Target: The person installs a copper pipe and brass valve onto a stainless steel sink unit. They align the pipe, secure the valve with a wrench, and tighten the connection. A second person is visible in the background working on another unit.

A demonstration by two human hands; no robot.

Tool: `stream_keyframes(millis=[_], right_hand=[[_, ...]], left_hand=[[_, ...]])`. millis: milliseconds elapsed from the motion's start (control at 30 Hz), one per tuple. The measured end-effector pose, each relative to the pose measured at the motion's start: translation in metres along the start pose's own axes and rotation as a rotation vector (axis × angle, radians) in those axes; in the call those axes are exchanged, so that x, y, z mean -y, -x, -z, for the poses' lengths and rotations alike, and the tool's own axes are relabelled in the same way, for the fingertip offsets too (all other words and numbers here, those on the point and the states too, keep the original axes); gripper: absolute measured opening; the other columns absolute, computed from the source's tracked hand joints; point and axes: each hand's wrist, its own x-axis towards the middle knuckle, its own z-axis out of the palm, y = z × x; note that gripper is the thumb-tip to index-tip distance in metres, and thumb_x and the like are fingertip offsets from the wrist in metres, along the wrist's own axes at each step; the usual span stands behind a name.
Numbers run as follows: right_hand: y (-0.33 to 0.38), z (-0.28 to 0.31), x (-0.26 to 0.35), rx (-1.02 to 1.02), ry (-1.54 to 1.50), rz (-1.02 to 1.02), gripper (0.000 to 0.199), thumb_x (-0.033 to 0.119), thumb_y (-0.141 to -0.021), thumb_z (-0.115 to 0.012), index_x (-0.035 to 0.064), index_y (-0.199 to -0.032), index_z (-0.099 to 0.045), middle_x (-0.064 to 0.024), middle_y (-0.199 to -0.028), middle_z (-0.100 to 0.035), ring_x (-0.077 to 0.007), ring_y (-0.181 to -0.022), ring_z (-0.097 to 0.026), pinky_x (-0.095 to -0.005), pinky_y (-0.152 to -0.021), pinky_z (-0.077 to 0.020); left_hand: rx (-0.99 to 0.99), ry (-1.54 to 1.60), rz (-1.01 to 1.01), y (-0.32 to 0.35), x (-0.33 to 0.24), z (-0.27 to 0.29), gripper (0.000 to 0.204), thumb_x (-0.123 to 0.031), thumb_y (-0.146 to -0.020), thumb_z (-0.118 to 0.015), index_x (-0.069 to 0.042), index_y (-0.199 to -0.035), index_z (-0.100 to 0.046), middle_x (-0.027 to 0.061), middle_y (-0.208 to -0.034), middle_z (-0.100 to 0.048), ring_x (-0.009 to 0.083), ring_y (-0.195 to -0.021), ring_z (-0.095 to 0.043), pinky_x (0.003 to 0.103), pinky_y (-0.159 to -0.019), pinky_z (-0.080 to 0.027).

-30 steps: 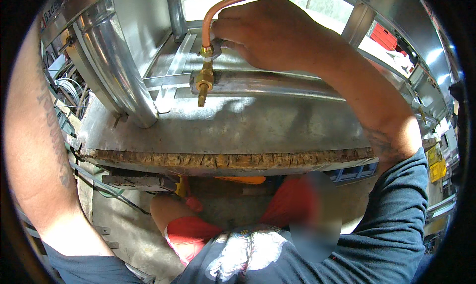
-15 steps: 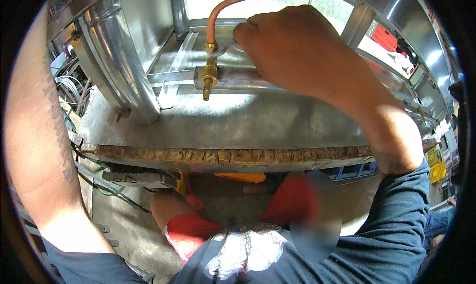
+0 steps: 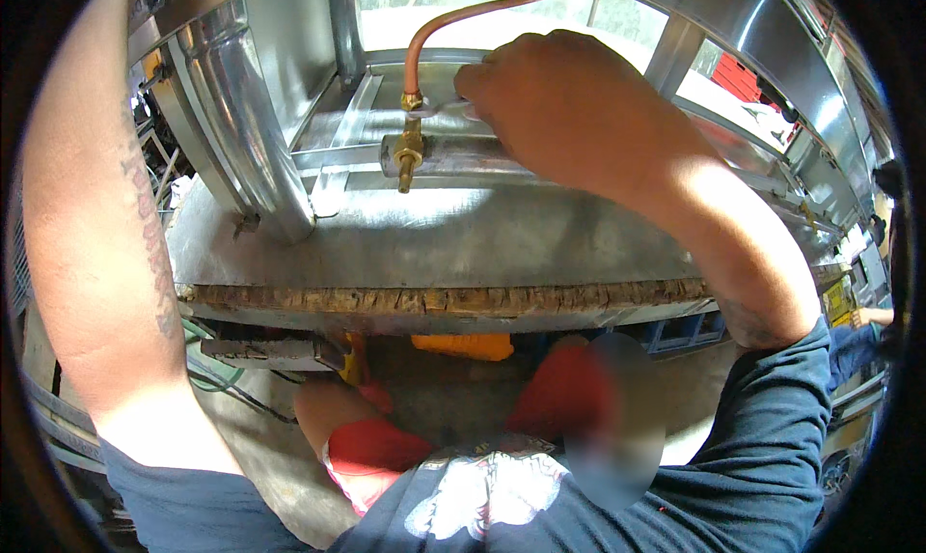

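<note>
A: Gripping something flat and silvery — the right hand (image 3: 569, 109) is curling its fingers shut around what looks like a thin wrench (image 3: 439, 107), handle hidden in the fist. Agree?

B: Agree, though the tool is mostly covered, so I'm calling it a wrench as a guess. Its free end is sitting at the brass nut (image 3: 412, 100), just left of the knuckles.

A: Left hand?

B: Not showing. Only the left forearm (image 3: 106, 254) is running up the left side and out past the top edge. Cannot tell if that hand is spread or closed.

A: So the right hand is the near one. Direction to the fitting?

B: Fitting is lying straight to the hand's left, touching range. The brass valve (image 3: 407, 157) is standing with its long axis vertical, nozzle pointing down, and the wrench is crossing it roughly level.

A: Looks of it?

B: Yellow brass, stepped, shiny; a copper tube (image 3: 453, 22) is rising from the nut and bending right toward the top edge. The valve is hanging on the end of a grey metal pipe (image 3: 463, 155) running under the hand.

A: Surroundings?

B: All of it is sitting toward the back edge of a sheet-metal bench top (image 3: 434, 235), whose front edge is showing a rough wooden strip (image 3: 434, 297). A ribbed metal duct (image 3: 236, 119) is standing at the back left corner.
</note>
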Motion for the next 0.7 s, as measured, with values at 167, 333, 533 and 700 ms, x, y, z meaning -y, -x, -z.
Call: stream_keyframes(millis=[167, 333, 533, 700], right_hand=[[-0.021, -0.025, -0.032, -0.018, -0.272, 0.048, 0.02, 0.009, -0.089, -0.068, 0.0035, -0.107, -0.071, -0.0147, -0.098, -0.073, -0.0356, -0.095, -0.071, -0.0483, -0.089, -0.0553], [-0.036, -0.041, -0.043, -0.132, -0.422, 0.25, 0.017, 0.012, -0.091, -0.07, 0.0047, -0.107, -0.073, -0.0142, -0.101, -0.073, -0.0335, -0.096, -0.069, -0.0455, -0.088, -0.0546], [-0.044, -0.054, -0.04, -0.289, -0.481, 0.344, 0.017, 0.018, -0.093, -0.069, 0.0053, -0.105, -0.072, -0.0139, -0.098, -0.072, -0.0341, -0.095, -0.07, -0.0456, -0.089, -0.0568], [-0.053, -0.062, -0.037, -0.358, -0.605, 0.478, 0.018, 0.012, -0.09, -0.07, 0.0061, -0.107, -0.073, -0.0141, -0.101, -0.072, -0.0345, -0.097, -0.07, -0.0445, -0.091, -0.0564]], left_hand=[[0.01, 0.0, -0.009, 0.001, 0.001, -0.002, 0.03, -0.016, -0.094, -0.059, -0.006, -0.121, -0.065, 0.0135, -0.12, -0.069, 0.0266, -0.113, -0.066, 0.036, -0.101, -0.051], [0.038, -0.001, -0.025, 0.0, 0.003, -0.006, 0.031, -0.017, -0.094, -0.059, -0.006, -0.122, -0.065, 0.0139, -0.121, -0.069, 0.0269, -0.114, -0.065, 0.036, -0.102, -0.05], [0.066, -0.002, -0.03, 0.0, 0.004, -0.011, 0.031, -0.017, -0.095, -0.059, -0.006, -0.123, -0.065, 0.0143, -0.123, -0.068, 0.0273, -0.115, -0.065, 0.036, -0.103, -0.05], [0.065, 0.002, -0.017, 0.001, 0.002, -0.014, 0.032, -0.018, -0.095, -0.059, -0.005, -0.124, -0.065, 0.0147, -0.124, -0.068, 0.0277, -0.117, -0.065, 0.036, -0.104, -0.049]])
